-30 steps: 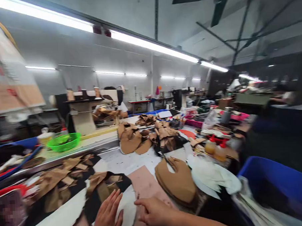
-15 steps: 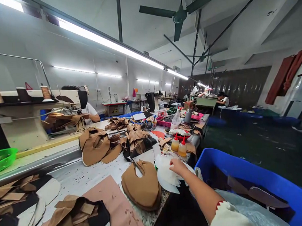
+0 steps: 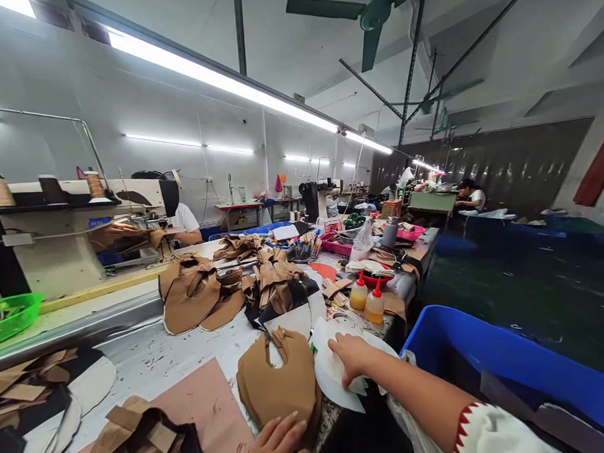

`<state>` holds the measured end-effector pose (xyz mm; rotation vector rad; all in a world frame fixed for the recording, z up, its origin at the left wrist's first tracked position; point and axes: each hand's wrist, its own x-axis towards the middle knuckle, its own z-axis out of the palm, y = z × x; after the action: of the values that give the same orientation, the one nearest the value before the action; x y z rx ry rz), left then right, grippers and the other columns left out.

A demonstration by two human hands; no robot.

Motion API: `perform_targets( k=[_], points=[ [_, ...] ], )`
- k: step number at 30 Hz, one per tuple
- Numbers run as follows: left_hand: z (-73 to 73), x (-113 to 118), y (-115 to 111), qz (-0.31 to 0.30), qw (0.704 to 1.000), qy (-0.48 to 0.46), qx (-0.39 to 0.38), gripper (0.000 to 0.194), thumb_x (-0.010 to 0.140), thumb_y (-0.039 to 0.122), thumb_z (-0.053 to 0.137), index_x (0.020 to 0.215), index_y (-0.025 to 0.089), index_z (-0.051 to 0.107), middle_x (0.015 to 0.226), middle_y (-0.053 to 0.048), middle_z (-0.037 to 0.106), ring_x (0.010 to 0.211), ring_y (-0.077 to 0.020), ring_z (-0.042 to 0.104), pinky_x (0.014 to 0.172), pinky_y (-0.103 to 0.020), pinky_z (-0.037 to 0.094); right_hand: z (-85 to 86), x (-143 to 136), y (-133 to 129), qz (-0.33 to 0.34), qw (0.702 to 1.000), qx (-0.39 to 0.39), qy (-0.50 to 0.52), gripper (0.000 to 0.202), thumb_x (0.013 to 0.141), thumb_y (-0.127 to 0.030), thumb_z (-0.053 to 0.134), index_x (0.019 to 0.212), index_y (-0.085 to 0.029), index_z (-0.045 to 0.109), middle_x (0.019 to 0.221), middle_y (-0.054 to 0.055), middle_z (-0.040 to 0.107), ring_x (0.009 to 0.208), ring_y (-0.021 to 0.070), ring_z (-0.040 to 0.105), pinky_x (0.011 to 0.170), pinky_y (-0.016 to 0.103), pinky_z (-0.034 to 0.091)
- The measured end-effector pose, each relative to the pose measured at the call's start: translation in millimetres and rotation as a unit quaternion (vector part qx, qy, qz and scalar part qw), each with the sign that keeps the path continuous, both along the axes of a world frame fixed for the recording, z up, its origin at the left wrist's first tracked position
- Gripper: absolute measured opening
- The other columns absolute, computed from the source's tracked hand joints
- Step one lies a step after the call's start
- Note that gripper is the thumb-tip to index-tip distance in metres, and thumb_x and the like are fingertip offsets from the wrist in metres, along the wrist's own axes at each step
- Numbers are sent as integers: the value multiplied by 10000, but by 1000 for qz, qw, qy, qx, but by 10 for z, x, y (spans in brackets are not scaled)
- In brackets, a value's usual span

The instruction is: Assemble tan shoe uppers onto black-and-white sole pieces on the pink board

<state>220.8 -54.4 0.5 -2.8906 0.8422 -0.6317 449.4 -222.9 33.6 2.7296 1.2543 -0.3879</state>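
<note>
My right hand (image 3: 352,358) rests on a loose pile of thin white curved sheets (image 3: 327,375) at the table edge, thumb and fingers apart. My left hand (image 3: 281,444) is partly in view at the bottom, its fingers stretched out at the near edge of a stack of brown U-shaped fabric pieces (image 3: 279,394). That stack lies just left of the white sheets. Left of it is a pink sheet (image 3: 204,404), partly covered by brown and black pieces (image 3: 156,440). Two squeeze bottles (image 3: 368,304) with red tips and amber liquid stand beyond my right hand.
A blue bin (image 3: 487,338) stands right of the table. More brown pieces (image 3: 190,301) and strips (image 3: 272,281) are piled farther back. At the left, a person works at a sewing machine (image 3: 52,244) beside a green basket (image 3: 16,319). Pink baskets (image 3: 335,245) sit beyond.
My left hand has come into view at the bottom, by the brown stack. My right hand has spread its fingers over the white sheets. The view has turned slightly left.
</note>
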Motion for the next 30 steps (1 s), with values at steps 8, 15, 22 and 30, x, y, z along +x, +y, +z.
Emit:
perform_targets(
  k=[8,15,22,30],
  points=[
    [-232,887,-800,104,962,251,-37,685,833,537,482,1333,76,396,1365,-232,399,1218,-340,415,989,-456,327,-210,-17,-404,140,990,-8,-15,858,507,-258,761,1278,-95,424,1387,284,309,1204,419,400,897,501,411],
    [-248,1033,-944,134,951,280,-7,704,800,515,550,1307,43,426,1309,-257,451,1134,-357,461,938,-467,329,-212,53,-459,115,989,23,94,190,692,-127,531,838,-156,651,1395,177,367,1249,371,380,927,452,360],
    [-233,1101,-931,132,948,290,-5,655,790,501,586,1250,45,487,1244,-256,508,1063,-340,509,894,-440,356,-55,520,-384,33,978,124,163,81,697,-122,480,658,-185,512,728,17,590,737,180,536,656,277,383],
    [-4,1295,-954,153,946,286,-2,640,706,579,634,1131,106,567,1414,-257,297,1066,-366,511,857,-452,371,-119,804,-385,-58,951,218,213,171,744,-77,348,629,-203,358,621,-44,414,607,97,451,544,184,374]
  ],
)
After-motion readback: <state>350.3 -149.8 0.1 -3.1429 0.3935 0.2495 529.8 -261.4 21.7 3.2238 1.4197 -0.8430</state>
